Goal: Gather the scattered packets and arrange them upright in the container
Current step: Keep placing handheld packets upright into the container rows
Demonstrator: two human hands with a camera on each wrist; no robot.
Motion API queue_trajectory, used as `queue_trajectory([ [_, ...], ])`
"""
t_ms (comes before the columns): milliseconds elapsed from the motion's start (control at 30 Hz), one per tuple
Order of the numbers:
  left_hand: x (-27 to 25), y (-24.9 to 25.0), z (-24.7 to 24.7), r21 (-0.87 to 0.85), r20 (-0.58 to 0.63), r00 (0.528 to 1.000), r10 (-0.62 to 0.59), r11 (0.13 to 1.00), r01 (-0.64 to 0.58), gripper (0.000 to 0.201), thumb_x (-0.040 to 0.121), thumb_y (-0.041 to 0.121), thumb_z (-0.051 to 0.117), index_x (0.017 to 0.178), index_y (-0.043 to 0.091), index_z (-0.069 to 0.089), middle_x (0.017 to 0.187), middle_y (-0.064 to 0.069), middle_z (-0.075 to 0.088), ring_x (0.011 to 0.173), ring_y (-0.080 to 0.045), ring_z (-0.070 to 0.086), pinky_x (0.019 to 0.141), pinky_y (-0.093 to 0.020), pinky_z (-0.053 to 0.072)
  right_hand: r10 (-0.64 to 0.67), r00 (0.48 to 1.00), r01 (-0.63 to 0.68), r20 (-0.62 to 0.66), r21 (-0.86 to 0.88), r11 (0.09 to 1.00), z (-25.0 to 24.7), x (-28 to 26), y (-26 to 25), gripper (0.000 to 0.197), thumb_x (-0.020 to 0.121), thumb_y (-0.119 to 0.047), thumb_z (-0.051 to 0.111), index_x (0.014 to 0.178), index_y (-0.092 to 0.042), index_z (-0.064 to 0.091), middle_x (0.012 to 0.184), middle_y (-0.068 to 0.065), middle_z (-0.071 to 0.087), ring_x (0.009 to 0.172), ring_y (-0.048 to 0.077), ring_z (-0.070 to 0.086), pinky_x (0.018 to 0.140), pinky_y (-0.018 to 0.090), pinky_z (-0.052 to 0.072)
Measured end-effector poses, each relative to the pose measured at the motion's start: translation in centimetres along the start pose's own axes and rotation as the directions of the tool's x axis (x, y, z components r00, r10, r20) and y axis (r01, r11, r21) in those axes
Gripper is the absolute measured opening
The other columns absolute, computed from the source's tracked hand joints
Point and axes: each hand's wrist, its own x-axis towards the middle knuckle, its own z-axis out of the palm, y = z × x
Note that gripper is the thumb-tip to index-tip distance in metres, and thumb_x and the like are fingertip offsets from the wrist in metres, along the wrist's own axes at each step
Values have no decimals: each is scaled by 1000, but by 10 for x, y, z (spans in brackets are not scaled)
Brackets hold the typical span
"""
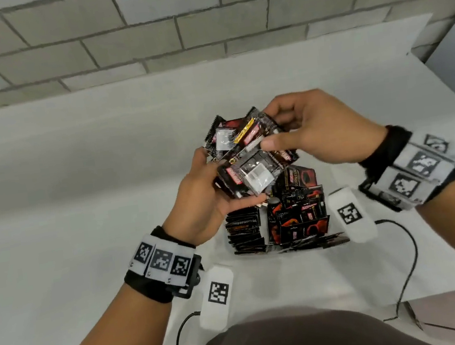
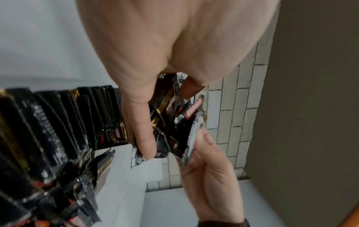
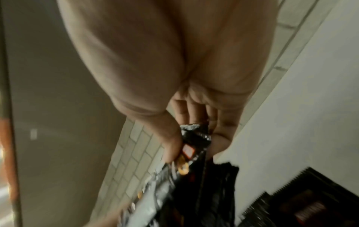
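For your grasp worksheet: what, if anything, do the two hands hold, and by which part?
Both hold one bunch of packets above the container: left hand grips its near-left edge, right hand pinches its far-right end.

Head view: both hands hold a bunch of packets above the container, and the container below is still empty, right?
Not empty. The head view shows the container already holding rows of upright packets. The rest stands: left hand and right hand both grip the held bunch above it.
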Motion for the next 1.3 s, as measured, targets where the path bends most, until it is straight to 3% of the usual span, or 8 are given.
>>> queue_trajectory([
  [133,-4,0,1,0,57,997,-59,998,59,58,99,49,55,146,17,43,141,-13,62,123,-40,64,86,-67,55,56,993,-68,-100,-128,989,28,4,13,32,80,-33,84,108,-26,71,100,-6,72,89,17,70,93,39,55],
  [333,-5,-8,0,185,-66,998,24,983,-11,61,84,5,77,132,21,42,126,-4,69,104,-26,75,62,-43,62,-111,993,96,-50,-233,968,56,-1,11,31,92,-37,70,121,-26,72,101,-5,60,95,10,54,85,16,40],
  [467,-5,-5,-8,219,-100,994,54,975,-31,57,88,4,75,132,23,44,121,0,73,98,-24,76,55,-35,59,-132,991,129,0,-210,969,37,7,11,32,105,-43,43,120,-33,70,106,-4,51,105,11,47,95,25,40],
  [600,-6,9,-25,242,-173,972,160,963,-116,49,89,3,73,124,22,43,117,0,74,97,-24,76,55,-34,58,-62,997,75,54,-299,951,7,16,25,22,104,-25,52,111,-30,72,104,-10,67,75,-14,58,76,23,47],
  [767,-8,18,-36,256,-207,956,206,955,-151,48,90,3,73,122,22,43,119,1,73,97,-23,77,57,-36,59,182,837,319,516,-730,605,38,11,64,62,88,4,47,128,-41,62,137,-17,55,109,14,63,81,30,51],
  [867,-8,15,-36,253,-199,959,203,956,-149,48,90,2,72,122,22,43,117,2,74,96,-24,77,58,-36,60,272,787,419,554,-803,423,45,11,63,63,88,3,48,141,-31,50,144,-8,42,81,20,55,54,27,33],
  [1000,-9,8,-36,246,-193,964,184,960,-133,49,89,1,73,123,20,43,112,2,75,93,-26,77,56,-36,60,239,833,409,498,-847,340,41,16,61,40,91,-9,53,127,-25,60,131,0,41,57,11,38,46,28,29],
  [1300,-14,11,-44,262,-212,957,197,955,-138,48,90,1,72,123,22,43,114,3,75,95,-24,77,58,-37,61,239,878,146,415,-707,692,-8,17,52,19,85,-19,64,87,-36,73,93,-16,69,80,7,63,75,37,57],
])
